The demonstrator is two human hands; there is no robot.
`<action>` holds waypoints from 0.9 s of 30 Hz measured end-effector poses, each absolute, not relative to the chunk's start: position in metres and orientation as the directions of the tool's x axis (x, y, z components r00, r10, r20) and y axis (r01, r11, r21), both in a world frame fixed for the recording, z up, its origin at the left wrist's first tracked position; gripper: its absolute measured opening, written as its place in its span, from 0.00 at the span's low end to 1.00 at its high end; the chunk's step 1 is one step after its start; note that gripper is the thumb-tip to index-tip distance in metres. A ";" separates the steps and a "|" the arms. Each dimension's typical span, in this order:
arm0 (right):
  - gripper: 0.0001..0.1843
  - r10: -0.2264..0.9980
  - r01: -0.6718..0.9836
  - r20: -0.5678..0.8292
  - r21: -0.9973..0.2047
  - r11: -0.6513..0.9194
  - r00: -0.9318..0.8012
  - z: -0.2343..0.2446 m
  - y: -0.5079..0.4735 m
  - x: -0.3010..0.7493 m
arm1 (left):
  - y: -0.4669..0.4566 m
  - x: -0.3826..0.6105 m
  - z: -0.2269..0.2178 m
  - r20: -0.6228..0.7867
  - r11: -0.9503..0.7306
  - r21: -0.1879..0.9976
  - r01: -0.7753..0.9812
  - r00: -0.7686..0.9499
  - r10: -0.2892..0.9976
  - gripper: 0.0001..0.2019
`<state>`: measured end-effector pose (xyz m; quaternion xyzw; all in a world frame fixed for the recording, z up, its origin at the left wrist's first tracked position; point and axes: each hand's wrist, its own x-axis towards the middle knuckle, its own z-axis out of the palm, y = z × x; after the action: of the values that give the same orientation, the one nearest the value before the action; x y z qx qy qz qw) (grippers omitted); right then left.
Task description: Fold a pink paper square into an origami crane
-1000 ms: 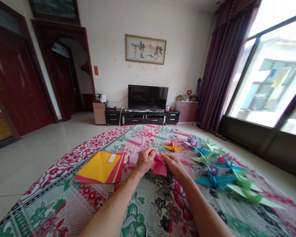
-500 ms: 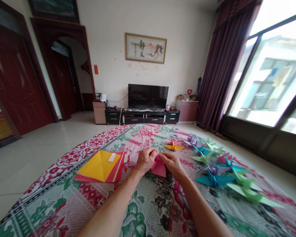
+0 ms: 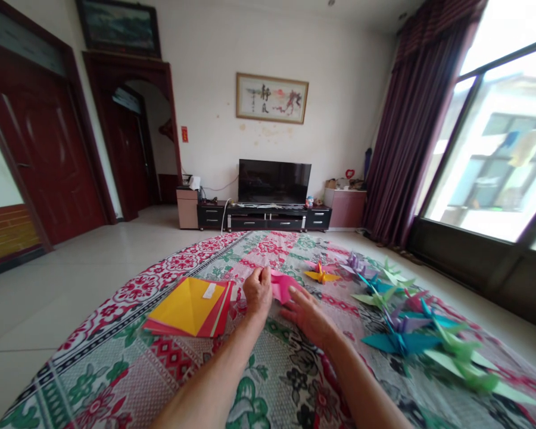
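Observation:
My left hand [image 3: 258,293] is closed in a pinch on the left edge of a partly folded sheet of pink origami paper [image 3: 282,286], held just above the patterned tablecloth [image 3: 245,351]. My right hand [image 3: 307,314] is at the paper's right side with its fingers apart. Its fingertips are at the lower right edge of the sheet, and whether they press on it I cannot tell. Nearest beyond the right hand stands a yellow paper crane [image 3: 322,274].
To the left lies a stack of coloured paper [image 3: 185,307], yellow on top with a small white label. Several folded cranes, among them a blue crane [image 3: 399,342] and a green crane [image 3: 469,363], spread along the right. A television [image 3: 274,182] stands beyond the table.
My right hand has come off its pinch on the paper, and its fingers have spread. The pink sheet now shows wider between the hands. The view has shifted slightly.

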<state>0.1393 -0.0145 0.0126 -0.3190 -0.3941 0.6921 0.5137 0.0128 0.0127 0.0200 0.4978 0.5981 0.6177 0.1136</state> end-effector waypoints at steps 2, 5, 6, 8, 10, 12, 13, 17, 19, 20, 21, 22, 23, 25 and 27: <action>0.24 0.972 -0.507 -0.041 -0.848 -0.155 -0.229 0.010 -0.017 0.127 | 0.011 0.014 0.022 0.473 -0.252 0.860 0.444 -0.508 0.720 0.17; 0.21 0.991 -0.569 -0.064 -0.813 -0.120 -0.118 0.010 -0.015 0.114 | 0.008 0.019 0.022 0.478 -0.271 0.863 0.426 -0.516 0.711 0.16; 0.19 0.993 -0.582 -0.087 -0.805 -0.115 -0.075 0.011 -0.013 0.113 | 0.008 0.021 0.021 0.482 -0.288 0.863 0.416 -0.506 0.715 0.16; 0.16 0.993 -0.608 -0.117 -0.788 -0.097 -0.006 0.013 -0.009 0.114 | 0.008 0.024 0.020 0.489 -0.326 0.862 0.388 -0.469 0.736 0.15; 0.15 0.993 -0.628 -0.106 -0.776 -0.054 0.045 0.015 -0.005 0.119 | 0.008 0.027 0.019 0.480 -0.343 0.867 0.362 -0.419 0.771 0.14; 0.13 0.992 -0.620 -0.073 -0.785 0.007 0.103 0.014 0.000 0.126 | 0.007 0.029 0.018 0.451 -0.330 0.879 0.345 -0.374 0.811 0.13; 0.12 0.989 -0.602 -0.059 -0.798 0.035 0.136 0.014 0.002 0.130 | 0.006 0.030 0.018 0.436 -0.321 0.884 0.340 -0.352 0.828 0.12; 0.12 0.965 -0.498 -0.006 -0.857 0.130 0.263 0.008 0.009 0.144 | 0.002 0.032 0.018 0.396 -0.295 0.884 0.362 -0.247 0.884 0.08; 0.13 0.955 -0.404 0.042 -0.900 0.164 0.295 0.008 0.011 0.151 | 0.001 0.034 0.017 0.384 -0.291 0.875 0.387 -0.190 0.903 0.07; 0.14 0.946 -0.346 0.062 -0.921 0.177 0.319 0.009 0.011 0.155 | 0.000 0.035 0.016 0.377 -0.293 0.874 0.387 -0.162 0.912 0.06; 0.14 0.937 -0.278 0.074 -0.944 0.176 0.342 0.010 0.011 0.158 | 0.000 0.035 0.015 0.371 -0.300 0.876 0.377 -0.132 0.919 0.06; 0.15 0.937 -0.211 0.087 -0.963 0.166 0.339 0.012 0.011 0.161 | 0.000 0.036 0.014 0.367 -0.310 0.881 0.358 -0.102 0.925 0.06; 0.15 0.943 -0.150 0.097 -0.977 0.151 0.319 0.013 0.010 0.165 | 0.000 0.036 0.014 0.366 -0.323 0.885 0.335 -0.072 0.928 0.07; 0.15 0.956 -0.025 0.128 -0.990 0.140 0.263 0.016 0.010 0.170 | -0.001 0.037 0.013 0.373 -0.351 0.886 0.303 -0.017 0.928 0.12; 0.14 0.967 0.091 0.155 -0.986 0.139 0.204 0.017 0.011 0.175 | -0.002 0.036 0.013 0.390 -0.383 0.873 0.302 0.039 0.920 0.16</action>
<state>0.1747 0.0108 0.0166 -0.5302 -0.4987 0.3864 0.5664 0.0362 -0.0018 0.0132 0.6547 0.4665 0.5126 0.3016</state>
